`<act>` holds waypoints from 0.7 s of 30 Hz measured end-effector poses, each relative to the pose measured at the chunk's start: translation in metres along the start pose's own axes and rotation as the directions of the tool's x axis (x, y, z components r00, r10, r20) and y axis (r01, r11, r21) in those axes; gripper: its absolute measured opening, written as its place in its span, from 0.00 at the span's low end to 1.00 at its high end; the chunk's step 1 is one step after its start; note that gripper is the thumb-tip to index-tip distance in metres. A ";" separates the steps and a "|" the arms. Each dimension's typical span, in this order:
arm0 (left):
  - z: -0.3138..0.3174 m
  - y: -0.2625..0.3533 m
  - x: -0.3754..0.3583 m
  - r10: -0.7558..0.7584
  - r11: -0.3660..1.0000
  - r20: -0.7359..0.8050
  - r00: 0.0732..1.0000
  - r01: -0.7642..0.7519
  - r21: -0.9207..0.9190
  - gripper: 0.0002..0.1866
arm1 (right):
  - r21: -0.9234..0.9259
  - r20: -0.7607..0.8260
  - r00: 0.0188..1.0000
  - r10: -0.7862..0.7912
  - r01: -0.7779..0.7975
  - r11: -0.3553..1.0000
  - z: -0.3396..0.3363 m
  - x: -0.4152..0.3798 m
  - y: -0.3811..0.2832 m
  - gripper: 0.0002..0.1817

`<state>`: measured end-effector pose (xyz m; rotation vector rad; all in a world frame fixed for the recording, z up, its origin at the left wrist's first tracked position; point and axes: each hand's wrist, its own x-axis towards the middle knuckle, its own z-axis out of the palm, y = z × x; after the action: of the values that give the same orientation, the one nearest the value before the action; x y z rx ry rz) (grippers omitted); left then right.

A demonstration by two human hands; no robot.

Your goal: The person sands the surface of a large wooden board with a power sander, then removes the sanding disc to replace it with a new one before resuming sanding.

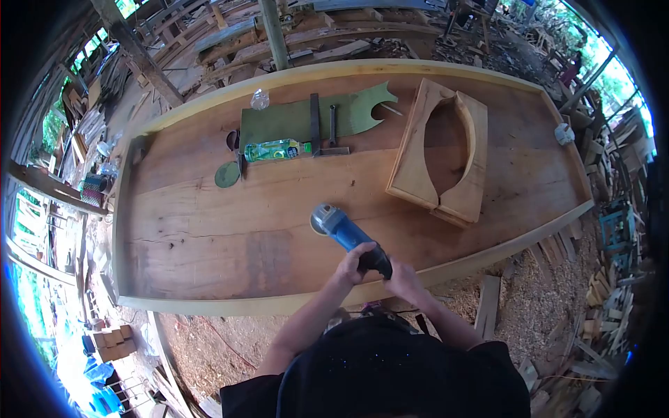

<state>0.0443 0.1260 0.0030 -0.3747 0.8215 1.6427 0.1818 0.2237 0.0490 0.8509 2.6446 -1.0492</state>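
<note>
A blue angle grinder (348, 233) with a grey metal head and a round disc is held over the near middle of the wooden tabletop (293, 202). My left hand (354, 263) is closed around the dark rear part of its body. At the tail end, my right hand (404, 281) is closed against the grinder; its fingertips are partly hidden. To the right of the tool lies a thick wooden frame (475, 150) with an oval opening and a split at its near end.
Across the far side lie a green sheet template (279, 120), a green-labelled bottle (274, 150), a dark square (315, 125), a wrench (332, 125), scissors (240, 157), a green disc (226, 175) and clear plastic (260, 99). A raised pale rim (223, 305) borders the tabletop; sawdust covers the ground.
</note>
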 end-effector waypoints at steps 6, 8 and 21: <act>-0.036 0.054 0.015 0.154 0.987 -0.035 0.987 -0.152 0.050 0.16 | 0.086 -0.033 0.997 -0.063 0.066 0.994 0.030 0.054 -0.044 0.29; -0.032 0.059 0.009 0.211 0.977 -0.041 0.977 -0.210 0.037 0.16 | 0.066 -0.036 0.999 -0.037 0.039 0.997 0.027 0.053 -0.055 0.28; 0.000 -0.028 -0.014 -0.011 1.000 -0.021 1.000 0.011 0.017 0.14 | 0.104 -0.073 0.997 0.038 -0.030 0.994 0.003 -0.036 -0.006 0.24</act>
<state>0.0743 0.1169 0.0030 -0.3838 0.8475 1.6228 0.2083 0.2020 0.0629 0.9709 2.6460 -1.1759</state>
